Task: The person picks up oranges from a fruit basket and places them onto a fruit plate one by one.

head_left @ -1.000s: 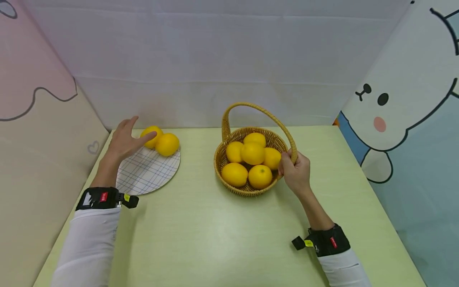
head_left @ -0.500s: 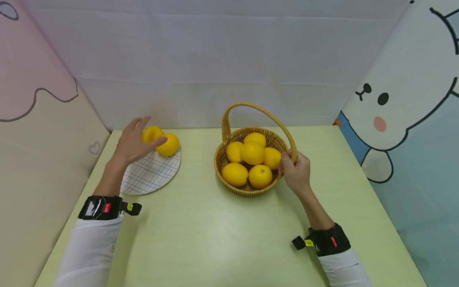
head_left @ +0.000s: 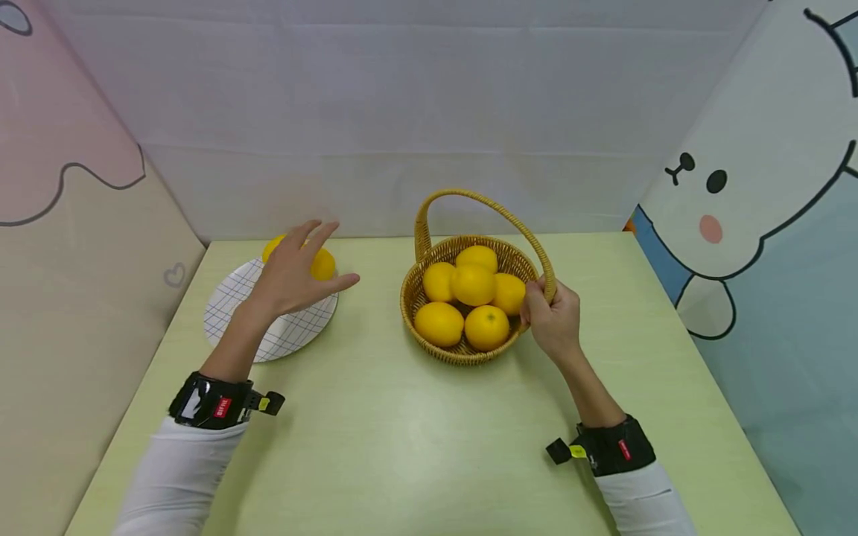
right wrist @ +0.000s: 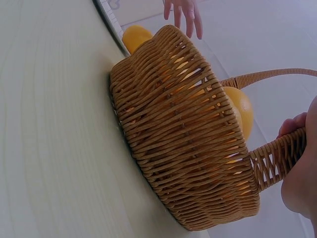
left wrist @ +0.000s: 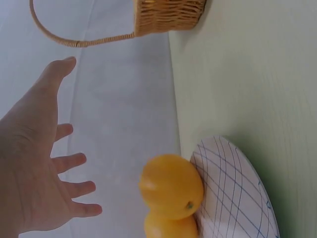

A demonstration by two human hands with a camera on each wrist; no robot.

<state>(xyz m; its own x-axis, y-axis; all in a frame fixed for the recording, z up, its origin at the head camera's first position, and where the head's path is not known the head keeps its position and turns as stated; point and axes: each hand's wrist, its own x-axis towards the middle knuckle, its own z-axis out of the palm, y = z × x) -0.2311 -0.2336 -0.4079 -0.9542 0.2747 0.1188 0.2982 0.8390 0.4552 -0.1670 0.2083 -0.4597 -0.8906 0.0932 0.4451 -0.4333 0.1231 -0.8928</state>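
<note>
My right hand (head_left: pixel 556 324) grips the near side of the tall handle (head_left: pixel 484 201) of a woven basket (head_left: pixel 462 357), which stands on the table with several oranges (head_left: pixel 439 325) inside. Over a round plate (head_left: pixel 302 331) with a blue checked pattern, my left hand (head_left: pixel 291 275) is spread, thumb pointing toward the basket. It holds nothing. Two oranges lie together at the plate's far edge; the nearer orange (head_left: pixel 325 264) is partly hidden behind the fingers in the head view. The left wrist view shows the hand (left wrist: pixel 39 168) apart from the nearer orange (left wrist: pixel 171 186) and the plate (left wrist: pixel 230 183).
A pale green table (head_left: pixel 402 447) carries the plate at left and the basket at centre. White cloth (head_left: pixel 429 112) hangs along its back edge. Printed panels (head_left: pixel 771 298) with cartoon figures stand along both sides.
My left hand has moved rightward across the oranges on the plate, staying spread and holding nothing. My right hand and the basket have stayed in place.
</note>
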